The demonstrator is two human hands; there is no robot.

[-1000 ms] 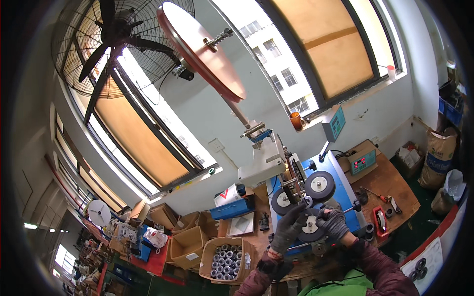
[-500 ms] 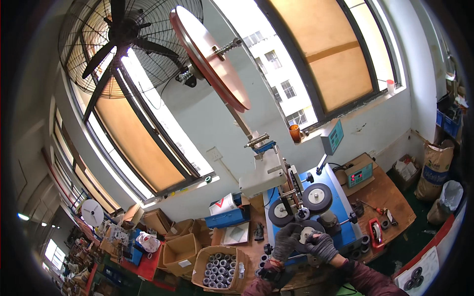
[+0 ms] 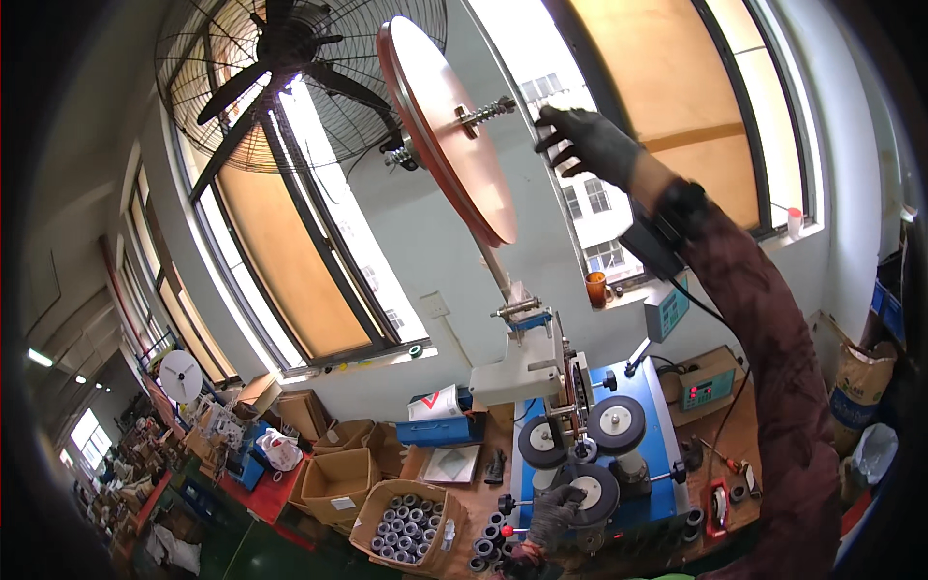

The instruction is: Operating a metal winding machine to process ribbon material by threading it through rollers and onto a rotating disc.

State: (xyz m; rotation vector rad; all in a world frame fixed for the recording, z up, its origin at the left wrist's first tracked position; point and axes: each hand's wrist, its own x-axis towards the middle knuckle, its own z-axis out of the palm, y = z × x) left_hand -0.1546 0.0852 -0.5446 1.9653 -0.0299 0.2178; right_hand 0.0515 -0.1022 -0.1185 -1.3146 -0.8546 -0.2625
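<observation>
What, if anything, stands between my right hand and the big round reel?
Only the spring-wrapped spindle, jutting from the reel toward your raised right hand. Nothing else visible stands between them, though depth is hard to judge here.

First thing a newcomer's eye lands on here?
Probably the big tilted pinkish reel on its post, upper centre, with the gloved right hand raised just right of it, fingers spread. Next, the large caged fan at upper left, dark against the bright window. Lower down, the gloved left hand is at the left edge of the front black-rimmed wheel on the blue machine.
</observation>
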